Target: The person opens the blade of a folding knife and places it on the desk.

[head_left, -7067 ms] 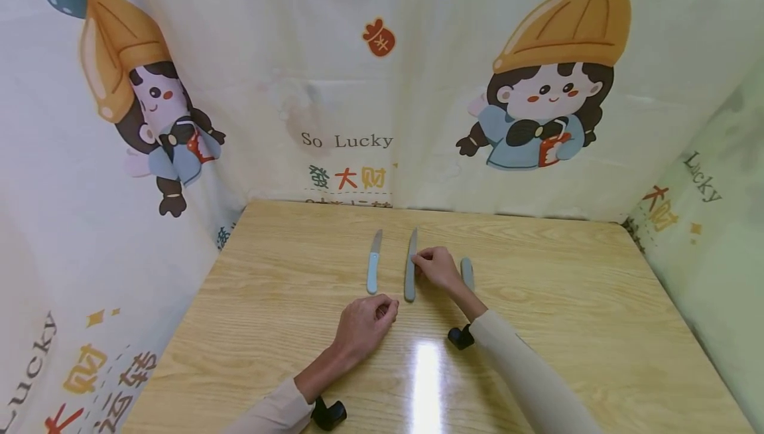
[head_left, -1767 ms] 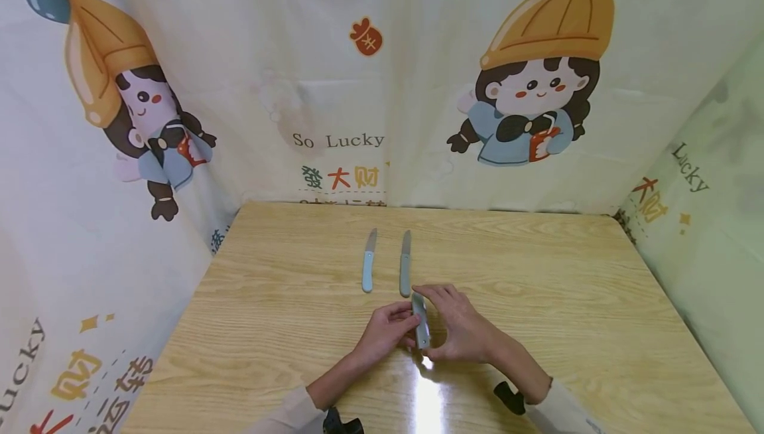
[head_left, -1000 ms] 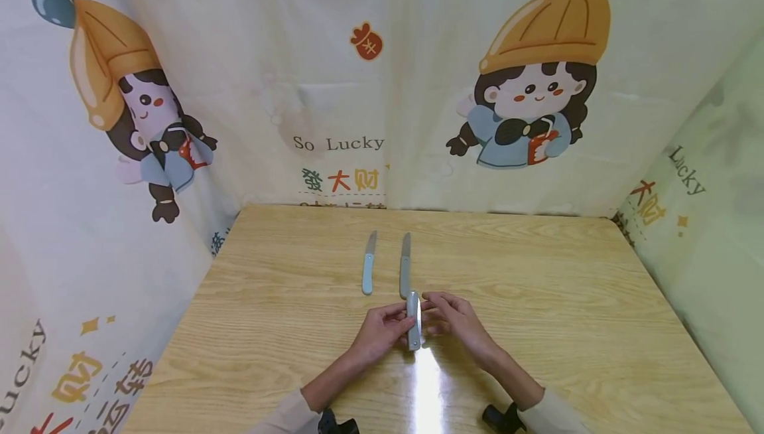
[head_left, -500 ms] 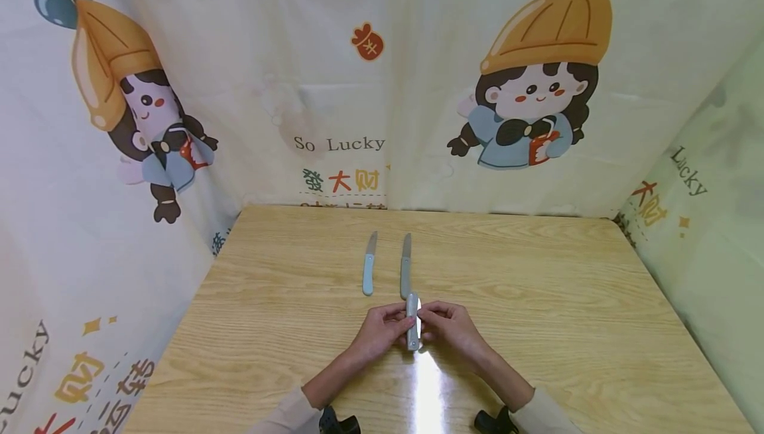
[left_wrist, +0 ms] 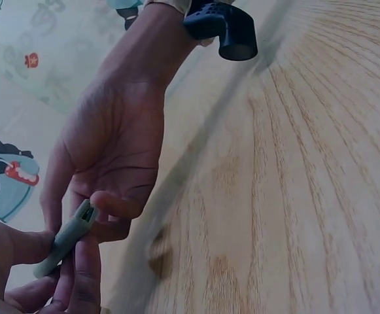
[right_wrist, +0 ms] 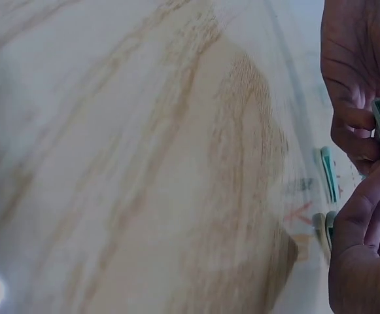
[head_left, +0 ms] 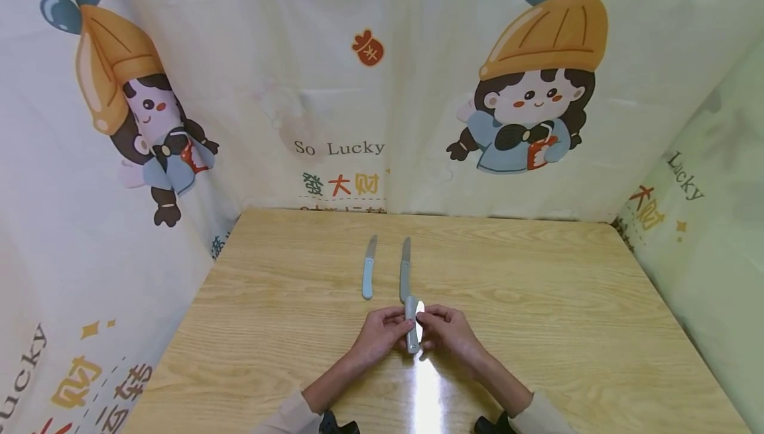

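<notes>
In the head view a folding knife [head_left: 412,344] with a grey handle is held upright between the two hands, above the near middle of the table. My left hand [head_left: 379,336] grips its handle, thumb across the front. My right hand [head_left: 451,332] pinches the bright blade [head_left: 420,329], which stands partly out along the handle's right side. The left wrist view shows the handle's slotted end between the fingers. Behind the hands, on the table, lie an unfolded light blue knife [head_left: 368,278] and an unfolded grey knife [head_left: 405,281], blades pointing away.
The wooden table [head_left: 525,288] runs back to a printed curtain [head_left: 268,89], which also hangs along both sides. A bright light reflection [head_left: 427,394] lies on the near tabletop. A black wrist camera [head_left: 338,424] sits at each cuff.
The folded grey knife has left the table's right side for my left hand. My right hand let go of the unfolded grey knife, then took the held knife's blade, which now stands further out.
</notes>
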